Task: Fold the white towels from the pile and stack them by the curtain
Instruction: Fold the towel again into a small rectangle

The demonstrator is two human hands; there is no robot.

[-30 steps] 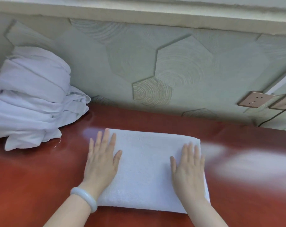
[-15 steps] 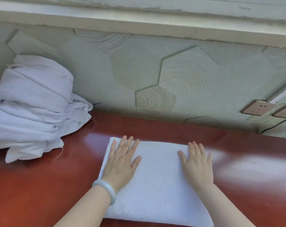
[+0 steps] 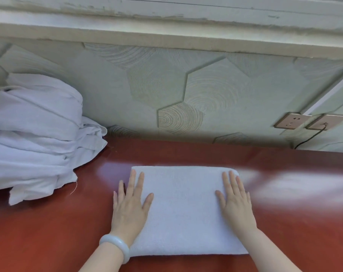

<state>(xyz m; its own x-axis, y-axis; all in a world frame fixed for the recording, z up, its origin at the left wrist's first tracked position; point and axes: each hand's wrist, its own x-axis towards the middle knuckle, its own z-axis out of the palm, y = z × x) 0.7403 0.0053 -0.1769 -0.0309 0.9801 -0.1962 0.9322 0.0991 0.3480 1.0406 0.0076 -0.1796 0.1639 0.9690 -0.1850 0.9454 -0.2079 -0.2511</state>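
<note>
Head view: folded white towel (image 3: 184, 211) lies flat on the red table (image 3: 39, 232), a neat rectangle, centre of frame, its far edge well short of the wall.

Left hand (image 3: 130, 207): fingers straight, palm down, pressing on the towel's left edge. The outer fingers look to overhang onto the table, hard to be sure at this angle. Pale bracelet (image 3: 115, 245) on that wrist.

Right hand (image 3: 236, 205): also flat, fingers straight and together, resting on the towel's right side with the fingertips near the far right corner. Neither hand grasps anything, both just press.

Pile of unfolded towels (image 3: 35, 138): far left, crumpled and heaped against the wall, apart from the folded one, loose thread hanging off its near corner.

Background: green wall with a hexagon pattern (image 3: 166, 91). Two sockets (image 3: 292, 120) at right, side by side. A dark cable (image 3: 312, 137) runs from the right-hand one down behind the table.
</note>
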